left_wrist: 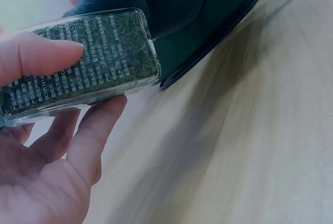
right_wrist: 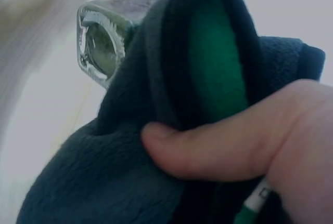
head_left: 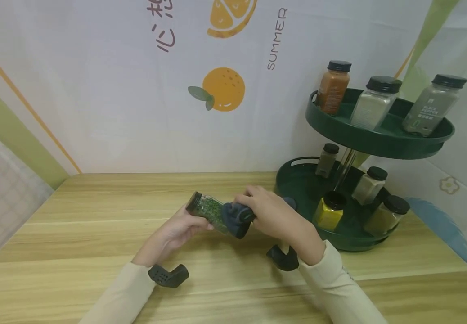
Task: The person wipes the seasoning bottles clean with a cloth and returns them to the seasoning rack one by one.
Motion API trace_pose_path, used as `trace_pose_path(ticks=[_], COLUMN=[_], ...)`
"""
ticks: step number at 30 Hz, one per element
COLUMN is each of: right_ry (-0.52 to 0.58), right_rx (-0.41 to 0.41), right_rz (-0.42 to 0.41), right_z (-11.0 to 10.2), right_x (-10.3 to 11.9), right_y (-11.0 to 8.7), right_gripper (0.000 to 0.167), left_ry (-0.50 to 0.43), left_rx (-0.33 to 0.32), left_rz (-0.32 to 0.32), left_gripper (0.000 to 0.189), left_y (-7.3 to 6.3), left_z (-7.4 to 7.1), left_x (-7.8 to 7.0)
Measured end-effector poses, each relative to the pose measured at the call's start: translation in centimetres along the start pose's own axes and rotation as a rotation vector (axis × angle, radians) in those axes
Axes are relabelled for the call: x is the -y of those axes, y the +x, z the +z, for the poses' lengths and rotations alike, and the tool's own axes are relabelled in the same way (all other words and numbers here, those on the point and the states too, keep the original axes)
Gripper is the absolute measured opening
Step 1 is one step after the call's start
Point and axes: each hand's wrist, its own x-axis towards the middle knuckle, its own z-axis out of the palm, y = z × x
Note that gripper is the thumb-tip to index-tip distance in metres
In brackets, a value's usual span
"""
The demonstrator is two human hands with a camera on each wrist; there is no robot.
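Note:
My left hand (head_left: 182,231) grips a square glass jar (head_left: 210,209) of green dried herbs, tilted with its black lid to the upper left. In the left wrist view the thumb lies over the white print on the jar (left_wrist: 112,47) and the fingers support it from below. My right hand (head_left: 271,211) holds a bunched dark blue cloth (head_left: 233,217) at the jar's base end. The right wrist view shows the thumb pressing into the folds of the cloth (right_wrist: 119,156); the jar's base (right_wrist: 101,47) shows beside it.
A two-tier green rack (head_left: 373,139) stands at the right, close to my right hand. Its upper tray bears an orange-brown spice jar (head_left: 334,90), a pale jar (head_left: 373,105) and a black pepper jar (head_left: 432,108). Several smaller jars, including a yellow one (head_left: 330,212), stand on the lower tray.

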Motion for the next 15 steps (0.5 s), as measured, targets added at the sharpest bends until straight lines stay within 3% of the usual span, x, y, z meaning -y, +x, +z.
trace_pose_path(ticks=[8,12,15], right_ry=[0.033,0.129,0.216], right_rx=[0.045,-0.038,-0.14], right_rz=[0.089,0.131,0.097], right_z=[-0.47,-0.92,-0.92], right_x=[-0.4,-0.05,0.57], right_y=[-0.27,-0.27,-0.11], right_gripper=[0.047,0.048,0.047], left_ry=[0.003,0.02,0.061], left_rx=[-0.003,0.002,0.005], left_rz=[0.007,0.012,0.004], left_gripper=[0.051,0.046,0.043], left_y=[-0.01,0.16,0.34], left_z=[-0.23,-0.18,0.1], left_x=[-0.19,-0.24,-0.26])
